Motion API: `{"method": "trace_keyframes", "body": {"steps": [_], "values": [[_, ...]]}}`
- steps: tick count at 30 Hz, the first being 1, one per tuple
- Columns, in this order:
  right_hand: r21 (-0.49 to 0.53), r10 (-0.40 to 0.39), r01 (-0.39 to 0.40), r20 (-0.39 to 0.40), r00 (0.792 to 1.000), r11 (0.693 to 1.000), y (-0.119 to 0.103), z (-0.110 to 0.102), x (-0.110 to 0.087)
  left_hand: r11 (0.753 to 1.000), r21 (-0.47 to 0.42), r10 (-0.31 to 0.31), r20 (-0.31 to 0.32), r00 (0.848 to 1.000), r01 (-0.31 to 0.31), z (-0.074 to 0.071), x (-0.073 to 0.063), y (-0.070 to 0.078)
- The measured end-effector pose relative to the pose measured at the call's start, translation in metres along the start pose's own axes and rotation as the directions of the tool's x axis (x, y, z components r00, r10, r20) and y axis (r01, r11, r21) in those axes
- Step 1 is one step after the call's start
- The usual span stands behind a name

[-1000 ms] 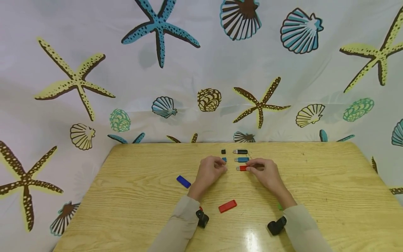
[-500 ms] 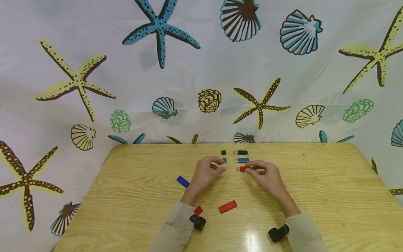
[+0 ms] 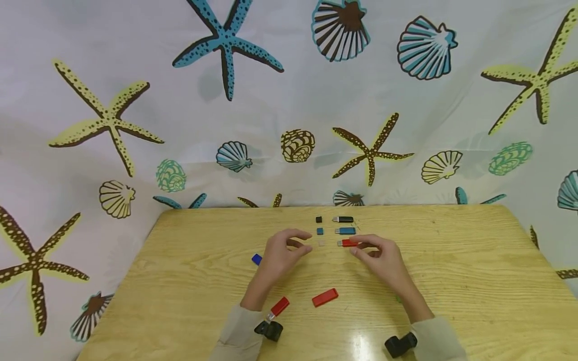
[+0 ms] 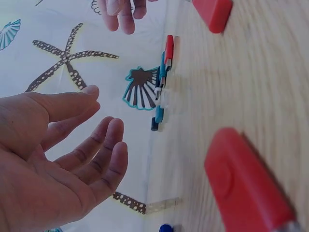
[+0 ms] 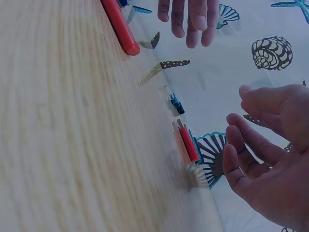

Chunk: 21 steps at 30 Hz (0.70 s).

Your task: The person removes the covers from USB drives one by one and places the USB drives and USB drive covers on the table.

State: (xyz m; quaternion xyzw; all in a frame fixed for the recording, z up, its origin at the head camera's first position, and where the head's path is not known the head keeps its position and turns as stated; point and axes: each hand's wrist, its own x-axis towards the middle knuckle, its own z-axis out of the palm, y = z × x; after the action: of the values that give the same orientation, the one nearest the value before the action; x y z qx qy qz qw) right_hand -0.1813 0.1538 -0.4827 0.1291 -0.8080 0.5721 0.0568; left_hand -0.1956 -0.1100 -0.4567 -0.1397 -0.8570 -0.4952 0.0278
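My left hand (image 3: pixel 282 255) is raised over the table with nothing in its spread fingers, left of a small clear cap (image 3: pixel 321 243). Above that lie a blue cap (image 3: pixel 319 231) and a black cap (image 3: pixel 318 219). To their right, a black USB stick (image 3: pixel 344 219), a blue USB stick (image 3: pixel 346 231) and a red USB stick (image 3: pixel 346 243) lie in a column, plugs pointing left. My right hand (image 3: pixel 381 258) hovers beside the red stick; in the right wrist view its fingers (image 5: pixel 256 145) are apart from it and hold nothing.
Nearer the person lie a larger red USB stick (image 3: pixel 280 306) and a long red cap (image 3: pixel 325 298). A dark blue piece (image 3: pixel 256 259) is partly hidden by the left hand. Something green (image 3: pixel 398 299) shows beside the right wrist. A patterned curtain (image 3: pixel 289 100) hangs behind the table.
My left hand has drawn back leftward from the clear cap, uncovering it and the larger red stick. My right hand has eased off the red USB stick.
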Motion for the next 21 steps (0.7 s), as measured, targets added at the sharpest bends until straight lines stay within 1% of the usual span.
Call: {"method": "trace_keyframes", "body": {"steps": [3, 7, 10, 17, 19, 21], "values": [[0.001, -0.004, 0.004, -0.005, 1.000, 1.000, -0.003, 0.001, -0.001, 1.000, -0.015, 0.004, -0.016, 1.000, -0.005, -0.008, -0.007, -0.003], [0.002, -0.006, 0.006, -0.016, 1.000, 1.000, -0.008, 0.003, -0.002, 1.000, -0.026, 0.016, -0.020, 1.000, -0.017, -0.016, -0.013, -0.006], [0.008, -0.011, 0.011, -0.011, 1.000, 1.000, -0.011, 0.004, -0.003, 1.000, -0.027, 0.009, -0.031, 0.999, -0.009, -0.021, -0.017, -0.009], [0.016, -0.048, 0.048, -0.003, 0.999, 0.999, -0.017, 0.007, -0.005, 1.000, 0.016, 0.020, -0.063, 0.998, -0.019, -0.030, -0.027, -0.015], [0.018, -0.060, 0.060, 0.002, 0.998, 0.998, -0.018, 0.007, -0.007, 0.999, 0.032, 0.015, -0.070, 0.997, -0.013, -0.033, -0.029, -0.017], [0.021, -0.066, 0.066, 0.008, 0.998, 0.998, -0.019, 0.008, -0.008, 0.999, 0.039, -0.006, -0.077, 0.997, 0.009, -0.037, -0.031, -0.019]]}}
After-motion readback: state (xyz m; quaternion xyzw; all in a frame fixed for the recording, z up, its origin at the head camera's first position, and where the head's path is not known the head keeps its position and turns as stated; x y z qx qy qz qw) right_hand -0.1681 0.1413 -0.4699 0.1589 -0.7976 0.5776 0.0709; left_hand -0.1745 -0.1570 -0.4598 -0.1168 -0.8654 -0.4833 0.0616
